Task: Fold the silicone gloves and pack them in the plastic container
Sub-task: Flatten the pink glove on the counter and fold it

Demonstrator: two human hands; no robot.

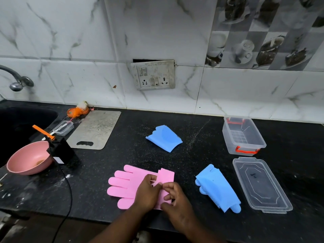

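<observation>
A pink silicone glove (pixel 122 185) lies flat near the front of the black counter, fingers pointing left. My left hand (pixel 147 192) and my right hand (pixel 177 202) both pinch its cuff end, which is lifted and partly turned over. One folded blue glove (pixel 164 137) rests further back at the middle. A second blue glove (pixel 217 188), loosely folded, lies to the right of my hands. The clear plastic container (pixel 243 135) with red handles stands open at the back right, with nothing in it. Its clear lid (pixel 261 185) lies in front of it.
A pink bowl (pixel 29 158), a black stand (pixel 61 151) with a cable and an orange-handled tool sit at the left beside the sink (pixel 21 123). A grey cutting board (pixel 96 130) and a small clear tub (pixel 64 128) lie behind them. The counter's front edge runs just below my hands.
</observation>
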